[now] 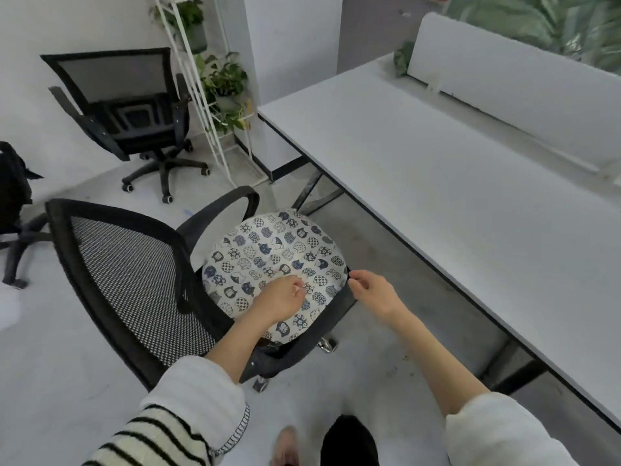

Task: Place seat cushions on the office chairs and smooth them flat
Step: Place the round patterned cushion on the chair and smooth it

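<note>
A round, padded cushion (274, 269) of white fabric printed with small blue and black cat faces lies on the seat of the nearest chair (134, 280), which has a black mesh back and curved plastic armrests. The left hand (280, 299) rests on the cushion's near part, its grip loosely curled, fingertips seemingly pinching the fabric, though blur hides this. The right hand (371, 292) hovers just beside the cushion's edge, grip half spread, holding nothing. Two more black chairs stand on the pale floor (67, 364). A long white counter (470, 196) runs alongside, near a white wire plant shelf (208, 95).
</note>
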A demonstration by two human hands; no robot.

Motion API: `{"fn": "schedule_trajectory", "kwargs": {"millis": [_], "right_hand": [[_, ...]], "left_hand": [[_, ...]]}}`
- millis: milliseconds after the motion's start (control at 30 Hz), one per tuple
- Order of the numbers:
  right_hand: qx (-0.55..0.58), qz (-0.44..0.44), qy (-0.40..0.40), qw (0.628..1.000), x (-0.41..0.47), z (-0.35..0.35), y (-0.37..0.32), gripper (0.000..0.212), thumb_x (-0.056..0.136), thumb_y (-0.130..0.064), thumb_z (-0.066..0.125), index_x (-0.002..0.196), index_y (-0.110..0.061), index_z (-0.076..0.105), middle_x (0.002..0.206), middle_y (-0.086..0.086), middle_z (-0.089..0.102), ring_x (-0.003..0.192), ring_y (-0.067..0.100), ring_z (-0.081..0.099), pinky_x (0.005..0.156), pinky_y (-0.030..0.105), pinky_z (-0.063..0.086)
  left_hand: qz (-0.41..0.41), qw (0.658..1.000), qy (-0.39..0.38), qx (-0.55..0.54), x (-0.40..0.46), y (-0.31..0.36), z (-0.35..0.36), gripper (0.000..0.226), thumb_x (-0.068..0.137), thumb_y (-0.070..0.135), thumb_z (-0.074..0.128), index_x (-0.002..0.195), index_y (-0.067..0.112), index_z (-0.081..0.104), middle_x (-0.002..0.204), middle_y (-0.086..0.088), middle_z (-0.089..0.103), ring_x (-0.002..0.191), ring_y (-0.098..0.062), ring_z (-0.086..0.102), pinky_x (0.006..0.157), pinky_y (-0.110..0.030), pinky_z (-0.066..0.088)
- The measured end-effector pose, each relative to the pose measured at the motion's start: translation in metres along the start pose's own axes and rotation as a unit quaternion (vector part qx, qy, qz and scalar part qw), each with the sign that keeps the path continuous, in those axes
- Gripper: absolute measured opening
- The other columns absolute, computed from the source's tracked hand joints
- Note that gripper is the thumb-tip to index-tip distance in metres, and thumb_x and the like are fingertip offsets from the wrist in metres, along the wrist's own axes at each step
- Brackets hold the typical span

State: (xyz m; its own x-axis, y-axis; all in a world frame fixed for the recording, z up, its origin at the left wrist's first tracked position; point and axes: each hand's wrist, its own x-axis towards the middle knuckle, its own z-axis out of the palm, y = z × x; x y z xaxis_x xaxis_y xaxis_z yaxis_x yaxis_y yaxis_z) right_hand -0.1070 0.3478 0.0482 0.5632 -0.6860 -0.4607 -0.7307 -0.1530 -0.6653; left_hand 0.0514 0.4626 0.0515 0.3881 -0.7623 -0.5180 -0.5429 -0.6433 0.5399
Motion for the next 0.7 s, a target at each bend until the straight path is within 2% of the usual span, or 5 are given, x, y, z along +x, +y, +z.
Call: {"fn": "schedule_trajectory", "kwargs": {"millis": [133, 233, 367, 533, 700], "right_hand": [[-0.043, 0.004, -0.048, 0.998, 0.070, -0.003, -0.007, 0.039, 0.100, -0.028, 0.040, 0.136, -0.014, 0.048, 0.133, 0.008, 0.056, 0.122, 0.024, 0.052, 0.097, 0.027, 0.039], [-0.082, -0.005, -0.097, 0.992, 0.142, -0.002, -0.015, 0.041, 0.101, -0.026, 0.039, 0.138, -0.012, 0.045, 0.138, 0.009, 0.052, 0.127, 0.024, 0.049, 0.103, 0.028, 0.036], [-0.141, -0.011, -0.156, 0.978, 0.231, 0.006, -0.023, 0.041, 0.100, -0.025, 0.038, 0.139, -0.012, 0.042, 0.137, 0.011, 0.053, 0.122, 0.029, 0.053, 0.100, 0.029, 0.039], [-0.189, 0.000, -0.173, 0.967, 0.322, 0.025, -0.032, 0.043, 0.099, -0.025, 0.040, 0.139, -0.011, 0.042, 0.133, 0.017, 0.054, 0.115, 0.033, 0.056, 0.093, 0.035, 0.044], [-0.215, 0.022, -0.188, 0.958, 0.378, 0.064, -0.030, 0.049, 0.098, -0.024, 0.044, 0.144, -0.012, 0.033, 0.141, 0.017, 0.044, 0.115, 0.029, 0.052, 0.092, 0.033, 0.041]], "left_hand": [[-0.053, 0.998, -0.013, -0.026, 0.047, -0.024, -0.002, 0.039, 0.099, 0.029, 0.042, 0.134, 0.012, 0.047, 0.137, -0.005, 0.050, 0.122, -0.018, 0.049, 0.100, -0.028, 0.039], [-0.113, 0.990, 0.013, -0.077, 0.093, -0.049, -0.002, 0.038, 0.098, 0.025, 0.043, 0.134, 0.012, 0.048, 0.126, -0.004, 0.054, 0.097, -0.009, 0.055, 0.080, -0.021, 0.041], [-0.207, 0.972, 0.058, -0.098, 0.141, -0.084, -0.001, 0.038, 0.097, 0.026, 0.044, 0.132, 0.012, 0.050, 0.134, -0.010, 0.052, 0.115, -0.022, 0.054, 0.097, -0.028, 0.042], [-0.271, 0.952, 0.100, -0.100, 0.188, -0.126, -0.001, 0.045, 0.095, 0.022, 0.047, 0.136, 0.004, 0.044, 0.137, -0.019, 0.045, 0.125, -0.030, 0.044, 0.107, -0.033, 0.034], [-0.292, 0.951, 0.091, -0.048, 0.252, -0.177, -0.017, 0.053, 0.097, 0.025, 0.042, 0.146, 0.014, 0.028, 0.152, -0.019, 0.023, 0.142, -0.033, 0.017, 0.116, -0.043, 0.021]]}}
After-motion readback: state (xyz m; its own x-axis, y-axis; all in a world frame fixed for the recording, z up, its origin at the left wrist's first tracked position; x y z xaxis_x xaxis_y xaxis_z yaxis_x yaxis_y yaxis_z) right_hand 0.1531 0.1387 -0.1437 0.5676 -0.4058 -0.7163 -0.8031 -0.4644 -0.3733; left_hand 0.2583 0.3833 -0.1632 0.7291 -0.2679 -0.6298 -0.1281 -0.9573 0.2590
